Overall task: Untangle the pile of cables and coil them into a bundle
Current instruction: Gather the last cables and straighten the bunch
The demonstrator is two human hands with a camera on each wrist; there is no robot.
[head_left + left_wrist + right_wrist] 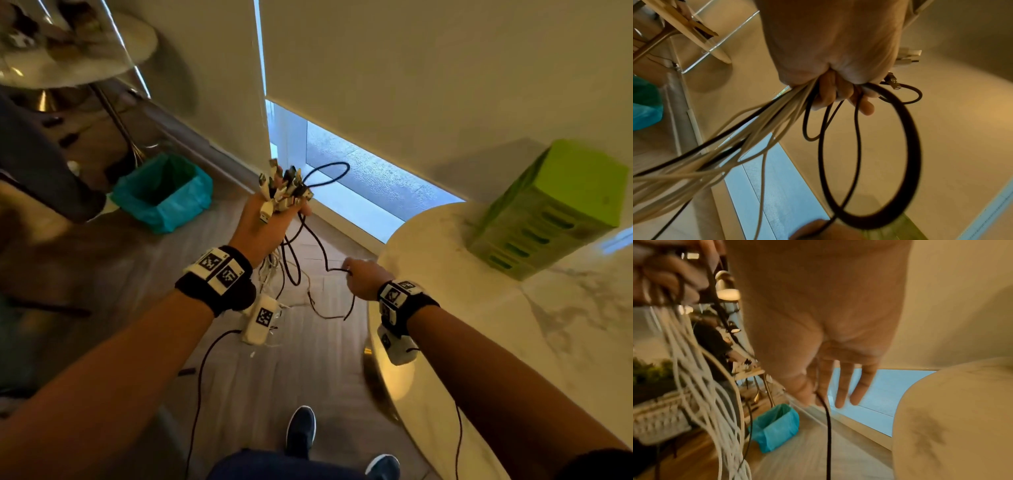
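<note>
My left hand [270, 219] is raised and grips a bunch of white and black cables [284, 192] near their plug ends, which stick up above the fist. In the left wrist view the fingers [838, 95] curl round the white strands [756, 133] and black loops [900, 146] hanging below. A black cable [318, 246] runs from that fist down to my right hand [363, 277], which pinches it between thumb and forefinger; the other fingers [857, 386] point out straight. The black cable [828, 426] hangs below the pinch.
A round marble table [479, 308] stands at the right with a green box [555, 209] on it. A bin with a teal liner [164, 192] sits on the wood floor by the wall. A chair and another table [68, 61] are at the left. My shoes [301, 431] are below.
</note>
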